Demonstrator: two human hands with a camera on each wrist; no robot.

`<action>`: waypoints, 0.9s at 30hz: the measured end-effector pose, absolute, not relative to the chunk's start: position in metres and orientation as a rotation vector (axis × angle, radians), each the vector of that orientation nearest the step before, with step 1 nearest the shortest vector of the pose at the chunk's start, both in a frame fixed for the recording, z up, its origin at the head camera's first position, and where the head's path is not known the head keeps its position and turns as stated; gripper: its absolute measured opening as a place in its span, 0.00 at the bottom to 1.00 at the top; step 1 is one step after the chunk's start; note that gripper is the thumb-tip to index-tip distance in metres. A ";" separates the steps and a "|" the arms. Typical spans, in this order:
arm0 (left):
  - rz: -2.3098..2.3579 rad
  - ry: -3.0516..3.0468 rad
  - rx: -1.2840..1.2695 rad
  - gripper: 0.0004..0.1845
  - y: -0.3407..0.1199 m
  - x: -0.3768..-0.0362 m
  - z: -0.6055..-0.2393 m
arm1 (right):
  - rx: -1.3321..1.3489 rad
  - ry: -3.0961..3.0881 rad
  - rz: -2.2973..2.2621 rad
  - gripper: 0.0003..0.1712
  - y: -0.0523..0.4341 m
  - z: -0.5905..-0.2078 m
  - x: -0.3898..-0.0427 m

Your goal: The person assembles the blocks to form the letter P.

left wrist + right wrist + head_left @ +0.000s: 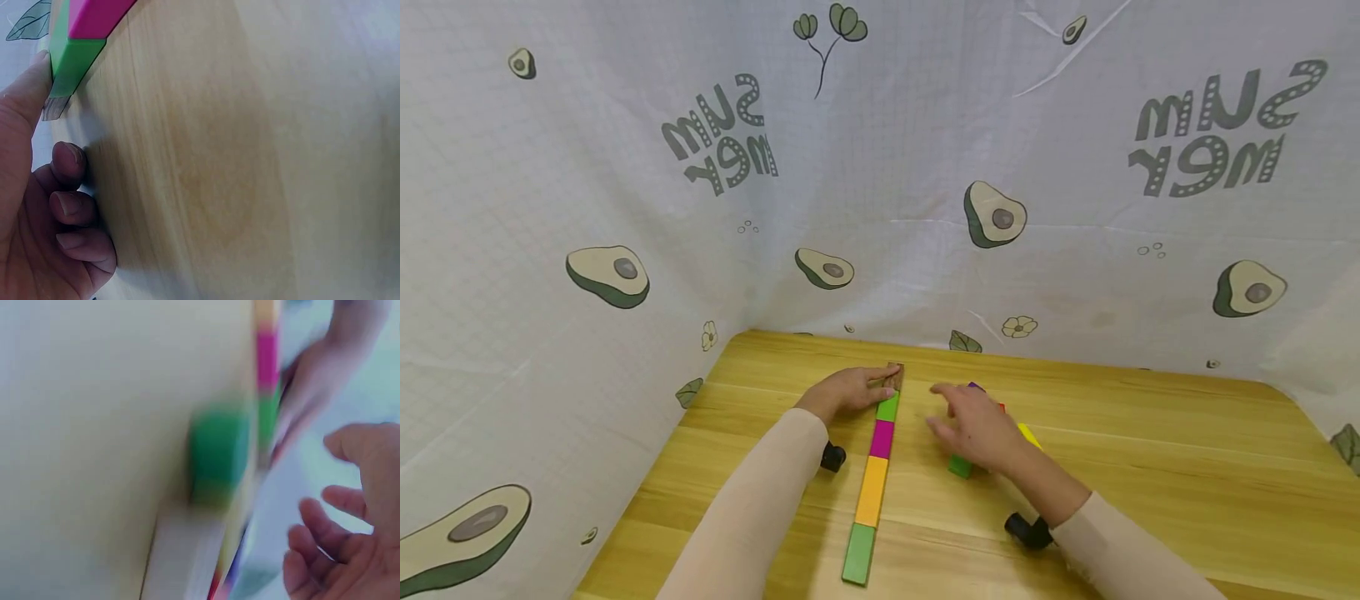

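A white cloth (880,167) printed with avocados hangs round three sides of a wooden table (1150,467), closing it in at the back and on the left. Nothing here serves as a container; the pieces all lie straight on the bare wood.

Down the middle of the table runs a row of blocks (872,483), laid end to end and touching: green nearest the person, then orange, magenta and a second green, with a brownish block (895,375) at the far end. The row leans slightly to the right as it runs away from the person.

To the right of the row, a little apart from it, sits a small heap of loose blocks (958,465); green, yellow, red and purple show, though the right hand covers most of it.

The left hand (850,390) rests at the far end of the row. From the wrist view the thumb lies against the end of the far green block (72,62), beside the brownish block, while the other fingers (69,206) are curled on the wood and hold nothing.

The right hand (977,429) is over the loose heap with its fingers spread and relaxed, gripping nothing. The view from its wrist is too blurred to tell whether it touches a block.
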State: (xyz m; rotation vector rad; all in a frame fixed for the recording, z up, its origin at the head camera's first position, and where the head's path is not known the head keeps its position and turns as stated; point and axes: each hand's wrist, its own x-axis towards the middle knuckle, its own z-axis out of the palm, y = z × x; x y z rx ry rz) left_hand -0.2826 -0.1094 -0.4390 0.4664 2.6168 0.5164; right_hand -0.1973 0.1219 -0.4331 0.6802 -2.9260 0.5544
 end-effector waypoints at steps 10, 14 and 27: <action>0.503 2.612 0.469 0.29 -0.109 -0.284 -0.437 | 0.559 -3.226 0.673 0.25 0.183 -0.440 -0.263; 0.513 2.617 0.467 0.29 -0.109 -0.285 -0.438 | 0.563 -3.269 0.708 0.18 0.180 -0.438 -0.270; 0.534 2.603 0.464 0.29 -0.109 -0.285 -0.440 | 0.468 -3.143 0.905 0.17 0.142 -0.439 -0.302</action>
